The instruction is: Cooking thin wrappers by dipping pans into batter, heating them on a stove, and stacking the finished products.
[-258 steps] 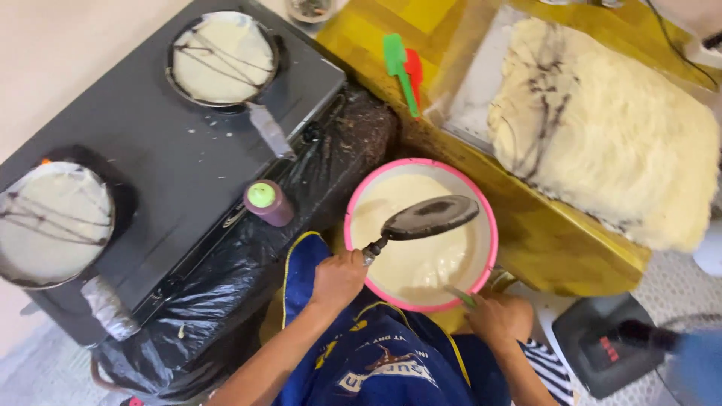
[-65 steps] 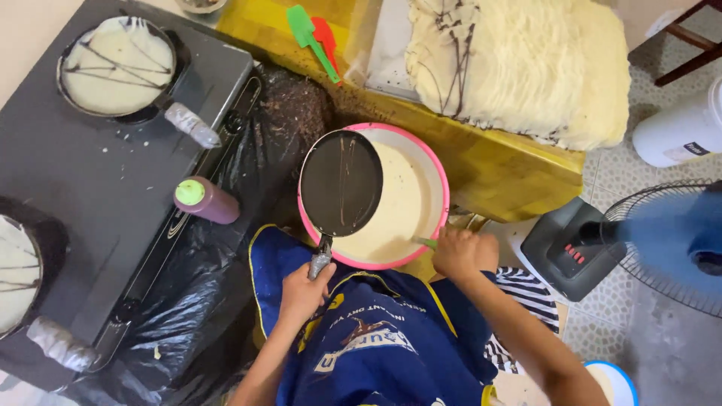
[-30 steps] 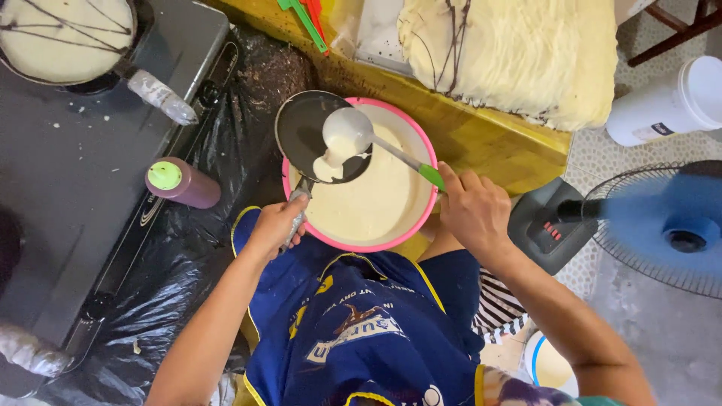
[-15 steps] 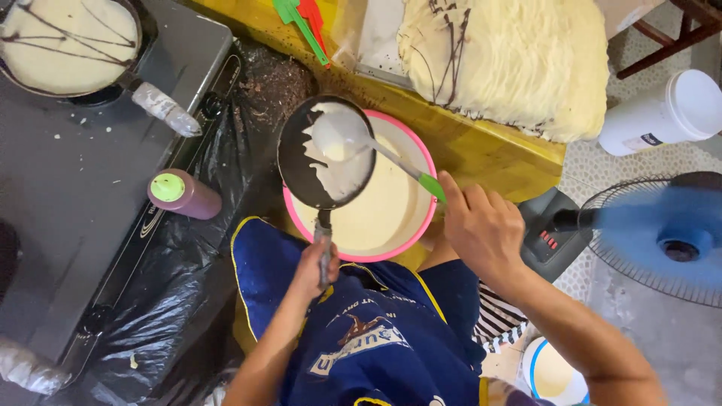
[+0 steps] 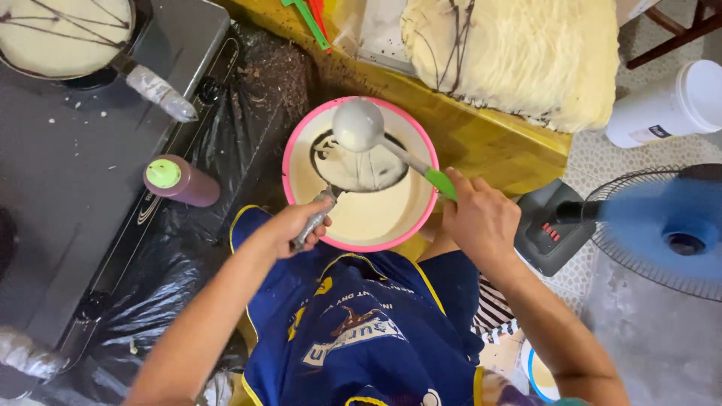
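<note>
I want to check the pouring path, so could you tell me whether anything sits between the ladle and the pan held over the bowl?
Nothing visible does: the ladle hangs directly over the pan, above the pink bowl.

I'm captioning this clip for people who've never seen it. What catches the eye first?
At the centre, a pink-rimmed bowl of batter, over which the left hand holds a small pan and the right hand a green-handled ladle. Upper right lies a heap of pale folded crepes; far right, a blue fan.
</note>
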